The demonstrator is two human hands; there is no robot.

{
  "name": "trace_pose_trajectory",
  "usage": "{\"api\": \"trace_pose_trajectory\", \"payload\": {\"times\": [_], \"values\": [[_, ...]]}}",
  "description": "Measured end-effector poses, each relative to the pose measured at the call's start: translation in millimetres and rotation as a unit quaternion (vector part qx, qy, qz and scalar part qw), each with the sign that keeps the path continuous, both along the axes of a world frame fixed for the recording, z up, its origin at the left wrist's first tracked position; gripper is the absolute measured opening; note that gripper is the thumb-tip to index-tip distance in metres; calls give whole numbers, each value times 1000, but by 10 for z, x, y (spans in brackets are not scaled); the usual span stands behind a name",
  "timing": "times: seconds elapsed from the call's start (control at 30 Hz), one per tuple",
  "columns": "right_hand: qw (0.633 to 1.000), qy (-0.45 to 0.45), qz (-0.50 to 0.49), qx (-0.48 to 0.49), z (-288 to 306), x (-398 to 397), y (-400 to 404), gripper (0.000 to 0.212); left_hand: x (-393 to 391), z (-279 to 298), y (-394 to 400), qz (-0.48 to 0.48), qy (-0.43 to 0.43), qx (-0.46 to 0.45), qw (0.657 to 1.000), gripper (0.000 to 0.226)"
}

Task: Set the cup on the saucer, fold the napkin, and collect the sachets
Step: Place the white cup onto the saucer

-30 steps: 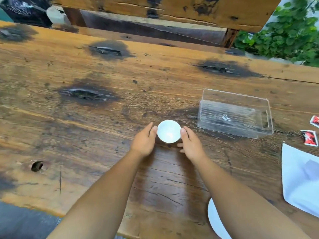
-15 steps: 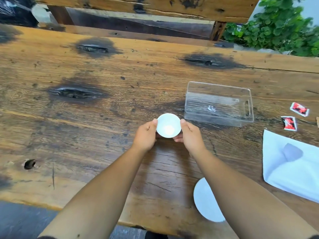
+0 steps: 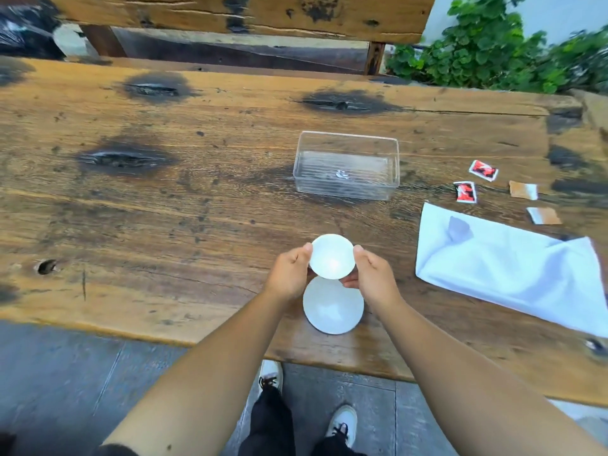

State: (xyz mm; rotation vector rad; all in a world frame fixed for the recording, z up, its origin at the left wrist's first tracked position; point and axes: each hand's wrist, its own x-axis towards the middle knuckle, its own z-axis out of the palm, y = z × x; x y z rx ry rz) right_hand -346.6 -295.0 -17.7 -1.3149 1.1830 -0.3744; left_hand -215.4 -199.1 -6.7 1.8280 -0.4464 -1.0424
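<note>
Left hand and right hand grasp the white cup at frame centre, directly above the saucer on the table.

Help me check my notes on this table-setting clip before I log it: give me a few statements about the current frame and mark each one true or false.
1. Both the left hand and the right hand hold the small white round cup. True.
2. The white round saucer lies near the table's front edge. True.
3. The clear rectangular plastic container holds sachets. False: it looks empty.
4. The white cloth napkin is neatly folded. False: it lies spread and rumpled.
5. Two red sachets and two brown sachets lie on the wooden table. True.
</note>
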Motion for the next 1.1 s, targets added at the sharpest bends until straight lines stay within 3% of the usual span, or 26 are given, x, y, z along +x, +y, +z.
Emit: {"api": "trace_pose_trajectory", "payload": {"times": [0.13, 0.7, 1.1], "values": [[1000, 11, 2, 11, -133, -252, 134, 28, -259, -159, 151, -2, -19, 47, 999, 36], [999, 10, -24, 30, -493, -390, 380, 26, -316, -553, 364, -32, -46, 62, 997, 46], [999, 45, 1, -23, -474, -412, 449, 28, -309, -510, 433, -71, -69, 59, 993, 43]]}}
